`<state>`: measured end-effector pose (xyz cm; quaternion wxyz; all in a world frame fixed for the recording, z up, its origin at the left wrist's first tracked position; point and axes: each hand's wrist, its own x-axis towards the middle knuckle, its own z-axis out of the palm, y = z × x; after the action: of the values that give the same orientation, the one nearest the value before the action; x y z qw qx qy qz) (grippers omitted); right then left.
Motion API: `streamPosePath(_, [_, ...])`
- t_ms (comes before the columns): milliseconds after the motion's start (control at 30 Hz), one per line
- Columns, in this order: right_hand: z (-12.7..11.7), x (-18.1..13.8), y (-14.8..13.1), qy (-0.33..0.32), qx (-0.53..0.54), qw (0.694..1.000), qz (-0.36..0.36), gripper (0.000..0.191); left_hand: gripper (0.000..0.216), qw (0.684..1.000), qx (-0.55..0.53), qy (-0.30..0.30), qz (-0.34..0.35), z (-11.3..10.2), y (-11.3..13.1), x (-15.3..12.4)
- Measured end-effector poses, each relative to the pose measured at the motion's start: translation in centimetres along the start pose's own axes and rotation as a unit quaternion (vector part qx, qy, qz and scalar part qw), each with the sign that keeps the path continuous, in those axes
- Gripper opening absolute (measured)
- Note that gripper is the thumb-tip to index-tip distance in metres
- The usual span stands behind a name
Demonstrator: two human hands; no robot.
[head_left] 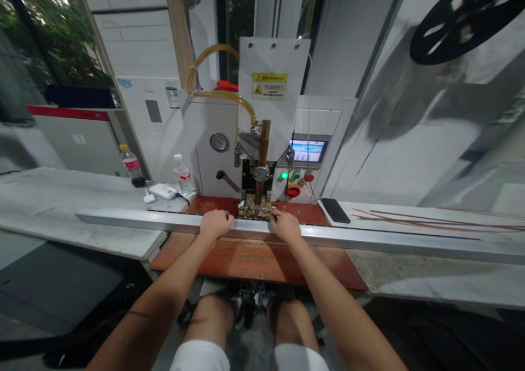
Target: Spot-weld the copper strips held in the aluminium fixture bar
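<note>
A long silvery metal bar (254,226) lies crosswise before the machine, over a reddish-brown board (262,259). My left hand (216,223) rests at the bar's far edge, left of the machine's brass-coloured fixture (248,207), its fingers curled closed. On the other side of the fixture my right hand (286,227) is closed too, thumb and fingertips pinched near the copper rod (260,190). A thin dark line runs along the bar's back edge past both hands. What lies inside the fingers is hidden or too small to name.
The white machine has a gauge (219,141), a lit screen (308,150) and a red knob (293,190). A phone (335,210) and thin brown strips (410,220) lie right. Left stand a cola bottle (131,166), a water bottle (184,177) and a white power bank (163,191).
</note>
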<state>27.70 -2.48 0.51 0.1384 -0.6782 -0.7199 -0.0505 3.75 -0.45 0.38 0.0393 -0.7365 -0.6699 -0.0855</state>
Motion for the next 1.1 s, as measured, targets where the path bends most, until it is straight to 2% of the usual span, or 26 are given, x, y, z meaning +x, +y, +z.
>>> streamPosePath(400, [-0.1, -0.1, -0.3, -0.007, -0.007, 1.000, 0.014, 0.039, 0.048, 1.000, -0.007, -0.017, 0.011, 0.1, -0.3, 0.1])
streamPosePath(733, [0.2, 0.0, -0.2, 0.003, -0.005, 1.000, 0.007, 0.039, 0.048, 0.997, -0.003, -0.032, 0.065, 0.3, -1.2, 0.9])
streamPosePath(967, [-0.1, -0.2, -0.3, 0.002, -0.002, 1.000, 0.011, 0.038, 0.042, 0.987, -0.077, -0.041, 0.133, 0.0, -2.2, 2.0])
streamPosePath(1100, [-0.3, -0.2, -0.3, -0.013, -0.004, 1.000, 0.012, 0.038, 0.044, 0.987, -0.104, -0.029, 0.122, -0.3, -3.3, 2.4])
